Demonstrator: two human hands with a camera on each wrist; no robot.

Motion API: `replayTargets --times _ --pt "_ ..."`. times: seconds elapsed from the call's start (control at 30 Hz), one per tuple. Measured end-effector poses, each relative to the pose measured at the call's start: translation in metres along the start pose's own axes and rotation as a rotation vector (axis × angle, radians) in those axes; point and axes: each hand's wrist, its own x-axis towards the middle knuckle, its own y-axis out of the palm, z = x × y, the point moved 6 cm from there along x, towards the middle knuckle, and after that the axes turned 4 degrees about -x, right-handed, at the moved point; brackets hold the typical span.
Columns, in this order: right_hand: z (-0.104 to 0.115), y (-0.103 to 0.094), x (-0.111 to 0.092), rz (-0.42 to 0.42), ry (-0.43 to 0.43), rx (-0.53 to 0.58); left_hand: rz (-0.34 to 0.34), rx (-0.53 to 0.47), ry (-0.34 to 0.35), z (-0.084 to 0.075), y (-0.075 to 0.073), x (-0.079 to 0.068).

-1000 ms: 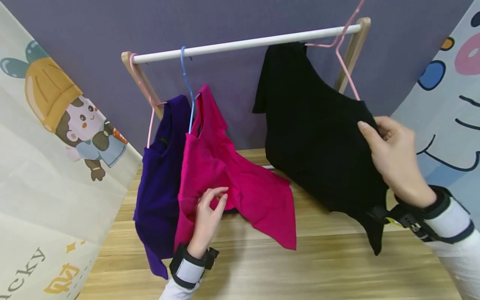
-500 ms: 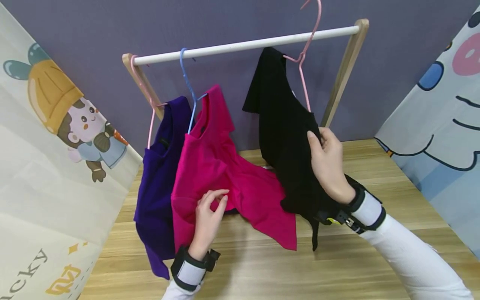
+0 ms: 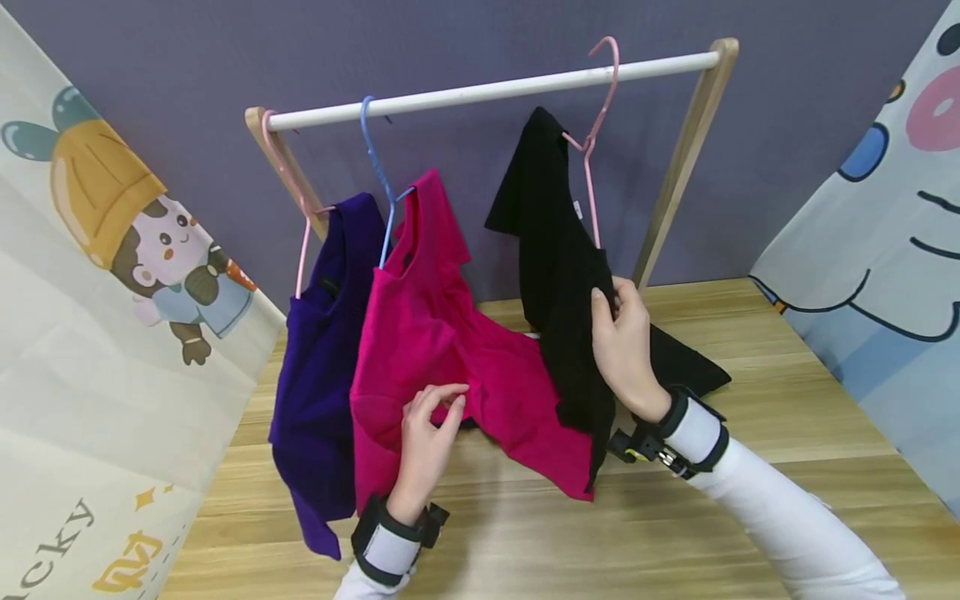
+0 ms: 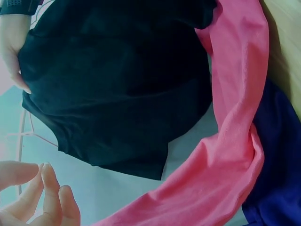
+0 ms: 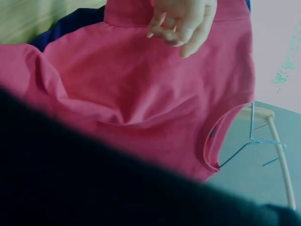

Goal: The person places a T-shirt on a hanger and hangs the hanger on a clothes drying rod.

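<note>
My right hand (image 3: pixel 626 346) pinches the near shoulder of a black T-shirt (image 3: pixel 558 283), thumb in front. The shirt hangs on a pink hanger (image 3: pixel 589 158). The hanger's hook crosses the front of the white rail (image 3: pixel 487 93), with its tip above the rail; whether it bears on it I cannot tell. My left hand (image 3: pixel 429 442) is in front of a magenta T-shirt (image 3: pixel 408 350), fingers loosely bent, thumb near the fingertips and nothing between them. In the left wrist view, the black T-shirt (image 4: pixel 117 84) spreads wide beyond the left hand (image 4: pixel 42 197).
The magenta shirt hangs from a blue hanger (image 3: pixel 381 179). Left of it, a purple garment (image 3: pixel 311 408) is on another pink hanger (image 3: pixel 303 225). Wooden posts (image 3: pixel 693 142) carry the rail above a wood-grain surface (image 3: pixel 540 542). Printed cloths (image 3: pixel 97 350) flank both sides.
My right hand has carried the black T-shirt and its hanger leftward and down; the hook has dropped from well above the rail to rail height. My left hand has barely moved.
</note>
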Motion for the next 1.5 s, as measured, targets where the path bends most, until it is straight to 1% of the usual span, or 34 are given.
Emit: replayTargets --times 0.2,0.33,0.43,0.6,0.8,0.97,1.1,1.3,1.4,1.5 --pt "-0.013 0.007 -0.004 0.040 0.027 0.009 0.000 0.002 -0.008 -0.001 0.002 -0.003" --pt "-0.016 0.008 -0.008 0.061 0.016 0.007 0.004 0.003 -0.016 0.000 0.003 -0.005" --pt "-0.016 0.009 -0.010 0.098 0.001 0.016 0.004 0.008 -0.020 0.000 0.004 -0.006" --pt "-0.013 0.012 -0.017 0.189 -0.071 0.024 0.007 0.006 -0.025 0.001 0.005 -0.007" --pt "-0.006 0.012 -0.029 0.247 -0.188 -0.013 0.007 -0.001 -0.023 0.002 0.006 -0.009" --pt "-0.001 0.012 -0.038 0.257 -0.281 -0.086 0.006 -0.013 -0.027 0.003 0.008 -0.011" --pt "-0.001 0.010 -0.045 0.257 -0.316 -0.126 0.015 -0.029 -0.048 0.003 0.013 -0.014" --pt "-0.006 0.004 -0.055 0.261 -0.350 -0.128 0.020 -0.039 -0.064 0.003 0.019 -0.017" --pt "-0.009 0.000 -0.062 0.256 -0.345 -0.123 0.020 -0.045 -0.079 0.003 0.023 -0.020" --pt "-0.013 -0.005 -0.070 0.243 -0.319 -0.115 0.021 -0.063 -0.089 0.002 0.026 -0.024"
